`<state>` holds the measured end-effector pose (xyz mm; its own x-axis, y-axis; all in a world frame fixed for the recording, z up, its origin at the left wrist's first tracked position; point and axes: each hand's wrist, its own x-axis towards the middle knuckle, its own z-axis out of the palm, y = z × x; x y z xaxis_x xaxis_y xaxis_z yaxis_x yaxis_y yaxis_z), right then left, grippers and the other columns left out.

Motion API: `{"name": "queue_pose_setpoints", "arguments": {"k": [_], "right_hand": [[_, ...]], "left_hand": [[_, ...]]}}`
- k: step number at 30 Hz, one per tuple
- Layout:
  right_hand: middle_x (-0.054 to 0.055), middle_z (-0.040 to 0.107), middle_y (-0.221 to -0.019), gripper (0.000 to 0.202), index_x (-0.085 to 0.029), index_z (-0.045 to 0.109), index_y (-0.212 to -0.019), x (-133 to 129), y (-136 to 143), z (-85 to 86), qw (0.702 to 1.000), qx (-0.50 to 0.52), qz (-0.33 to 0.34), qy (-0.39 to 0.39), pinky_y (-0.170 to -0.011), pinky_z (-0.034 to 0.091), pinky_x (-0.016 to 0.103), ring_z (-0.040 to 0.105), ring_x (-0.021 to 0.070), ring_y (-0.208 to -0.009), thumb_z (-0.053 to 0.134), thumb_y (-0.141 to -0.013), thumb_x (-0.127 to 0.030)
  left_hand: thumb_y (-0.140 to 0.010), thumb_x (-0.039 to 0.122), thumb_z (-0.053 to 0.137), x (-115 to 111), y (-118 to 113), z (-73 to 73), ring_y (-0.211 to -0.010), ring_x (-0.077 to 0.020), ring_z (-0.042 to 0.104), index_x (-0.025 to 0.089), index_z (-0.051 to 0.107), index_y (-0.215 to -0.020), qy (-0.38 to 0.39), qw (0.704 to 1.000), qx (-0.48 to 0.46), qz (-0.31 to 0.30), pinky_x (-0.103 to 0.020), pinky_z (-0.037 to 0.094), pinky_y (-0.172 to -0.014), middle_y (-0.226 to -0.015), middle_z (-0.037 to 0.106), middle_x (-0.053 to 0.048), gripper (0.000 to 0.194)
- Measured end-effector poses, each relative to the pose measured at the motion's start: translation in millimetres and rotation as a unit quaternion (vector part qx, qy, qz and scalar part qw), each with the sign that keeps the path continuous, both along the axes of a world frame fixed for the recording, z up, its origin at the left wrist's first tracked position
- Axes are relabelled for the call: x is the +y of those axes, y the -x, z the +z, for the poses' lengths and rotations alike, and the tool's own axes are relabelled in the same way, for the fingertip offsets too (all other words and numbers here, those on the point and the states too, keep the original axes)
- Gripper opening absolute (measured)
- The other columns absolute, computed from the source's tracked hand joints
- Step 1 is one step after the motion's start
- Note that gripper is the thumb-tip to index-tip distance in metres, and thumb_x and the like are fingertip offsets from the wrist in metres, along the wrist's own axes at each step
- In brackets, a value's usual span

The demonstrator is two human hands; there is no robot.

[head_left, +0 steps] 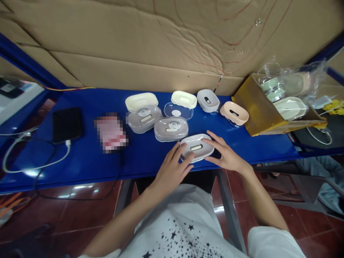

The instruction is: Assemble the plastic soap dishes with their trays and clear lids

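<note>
Both forearms reach forward from the near edge over the blue table. The left hand lies palm down, fingers spread and curled over the left end of a grey-white oval soap dish. The right hand rests on the dish's right end, fingers spread along its rim. The dish sits flat at the near edge of the table, between the two hands, pressed from both sides rather than lifted.

At the far right, a tilted yellow cardboard box holds pale green and cream dishes wrapped in clear plastic; how many is hard to tell through the wrap. Just beyond the hands stand two clear-lidded grey dishes, each with a round label inside. Behind them lie a cream lid, a second cream lid on a clear base, a grey dish and a pink dish.

Far left, a black phone lies plugged into a white cable. Beside it, a pink item is blurred and unreadable.
</note>
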<state>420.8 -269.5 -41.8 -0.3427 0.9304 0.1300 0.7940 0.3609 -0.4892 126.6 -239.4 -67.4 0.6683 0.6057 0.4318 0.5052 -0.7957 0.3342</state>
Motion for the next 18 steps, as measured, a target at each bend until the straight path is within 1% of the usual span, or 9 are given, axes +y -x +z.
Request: {"name": "queue_pose_setpoints", "arguments": {"k": [3, 6, 8, 10, 12, 14, 15, 16, 18], "right_hand": [[0.010, 0.022, -0.186, 0.071, -0.039, 0.040, -0.171, -4, 9, -0.5, 0.998, -0.044, 0.023, -0.030, -0.131, 0.038, 0.068, 0.032, 0.0383, -0.169, 0.068, -0.107, -0.046], [0.007, 0.028, -0.184, 0.066, -0.040, 0.041, -0.171, 1, 9, 2.9, 0.996, -0.040, 0.063, -0.047, -0.129, 0.042, 0.064, 0.038, 0.0366, -0.166, 0.064, -0.109, -0.046], [0.007, 0.037, -0.181, 0.059, -0.039, 0.043, -0.170, 23, 7, 7.6, 0.996, -0.006, 0.049, -0.074, -0.130, 0.042, 0.061, 0.042, 0.0339, -0.164, 0.055, -0.112, -0.045], [0.008, 0.047, -0.175, 0.053, -0.034, 0.046, -0.169, 61, 7, 11.3, 0.994, 0.019, 0.001, -0.112, -0.133, 0.038, 0.061, 0.043, 0.0311, -0.164, 0.044, -0.116, -0.041], [0.010, 0.055, -0.170, 0.051, -0.030, 0.053, -0.164, 103, 12, 12.3, 0.994, 0.000, -0.001, -0.112, -0.134, 0.034, 0.062, 0.045, 0.0317, -0.162, 0.043, -0.115, -0.041], [0.013, 0.066, -0.158, 0.045, -0.025, 0.066, -0.148, 134, 20, 10.7, 0.996, -0.010, 0.022, -0.082, -0.132, 0.034, 0.064, 0.052, 0.0352, -0.156, 0.053, -0.112, -0.046], [0.013, 0.072, -0.148, 0.040, -0.024, 0.072, -0.136, 142, 22, 9.3, 0.997, -0.006, 0.027, -0.071, -0.131, 0.034, 0.065, 0.058, 0.0364, -0.150, 0.056, -0.110, -0.049], [0.013, 0.077, -0.138, 0.037, -0.024, 0.075, -0.124, 144, 22, 7.7, 0.998, -0.002, 0.025, -0.066, -0.131, 0.034, 0.066, 0.064, 0.0365, -0.142, 0.057, -0.109, -0.052], [0.011, 0.081, -0.121, 0.037, -0.024, 0.073, -0.110, 132, 16, 4.2, 0.997, 0.035, -0.012, -0.067, -0.126, 0.040, 0.065, 0.072, 0.0334, -0.126, 0.054, -0.110, -0.056]], "left_hand": [[-0.110, 0.024, 0.063, 1, 11, -2.0, -0.157, -0.0397, 0.049, 0.023, 0.067, -0.137, -0.010, 1.000, 0.002, 0.009, -0.059, 0.057, -0.119, -0.156, 0.060, -0.016, 0.027], [-0.109, 0.023, 0.064, 0, 26, -3.2, -0.156, -0.0382, 0.050, 0.024, 0.068, -0.136, -0.022, 1.000, -0.005, 0.006, -0.058, 0.057, -0.119, -0.156, 0.062, -0.014, 0.028], [-0.109, 0.023, 0.065, -3, 35, -3.8, -0.156, -0.0373, 0.051, 0.024, 0.069, -0.136, -0.023, 1.000, -0.016, 0.000, -0.058, 0.056, -0.120, -0.157, 0.062, -0.013, 0.028], [-0.108, 0.023, 0.066, -5, 41, -4.2, -0.155, -0.0368, 0.051, 0.024, 0.070, -0.134, -0.019, 0.999, -0.031, -0.002, -0.058, 0.057, -0.119, -0.156, 0.063, -0.013, 0.026], [-0.109, 0.024, 0.066, -5, 45, -4.2, -0.155, -0.0357, 0.052, 0.024, 0.071, -0.133, -0.005, 0.999, -0.040, -0.005, -0.057, 0.057, -0.119, -0.156, 0.063, -0.012, 0.024], [-0.109, 0.025, 0.066, -5, 47, -4.2, -0.155, -0.0348, 0.052, 0.025, 0.071, -0.133, 0.010, 0.999, -0.042, -0.005, -0.057, 0.058, -0.119, -0.156, 0.063, -0.011, 0.025], [-0.109, 0.025, 0.066, -4, 48, -4.3, -0.155, -0.0345, 0.052, 0.026, 0.070, -0.134, 0.017, 0.999, -0.042, -0.003, -0.057, 0.057, -0.119, -0.157, 0.063, -0.011, 0.026], [-0.109, 0.025, 0.066, -4, 49, -4.5, -0.156, -0.0344, 0.052, 0.026, 0.070, -0.135, 0.022, 0.999, -0.043, -0.002, -0.057, 0.057, -0.119, -0.157, 0.062, -0.011, 0.026], [-0.109, 0.024, 0.065, -4, 50, -4.6, -0.156, -0.0345, 0.050, 0.026, 0.070, -0.135, 0.027, 0.998, -0.048, 0.000, -0.057, 0.056, -0.120, -0.158, 0.062, -0.011, 0.026]]}}
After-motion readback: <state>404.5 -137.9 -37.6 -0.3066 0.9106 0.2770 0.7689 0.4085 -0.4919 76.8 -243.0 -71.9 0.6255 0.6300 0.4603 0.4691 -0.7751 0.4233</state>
